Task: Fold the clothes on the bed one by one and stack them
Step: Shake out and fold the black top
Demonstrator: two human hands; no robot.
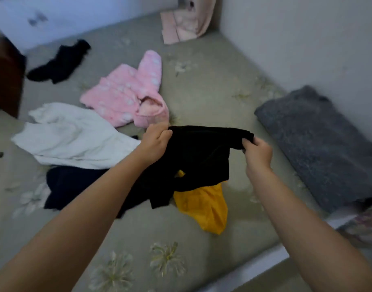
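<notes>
A black garment hangs above the bed, stretched between both hands. My left hand grips its upper left edge and my right hand pinches its upper right corner. Its lower part drapes over a yellow garment lying on the bed. To the left lie a white garment, a dark navy garment, a pink fleece hooded jacket and, farther back, another black garment.
A folded grey garment lies at the right by the wall. Pink folded fabric sits at the far corner. A dark wooden piece of furniture stands at the left. The bed's white front edge runs at lower right.
</notes>
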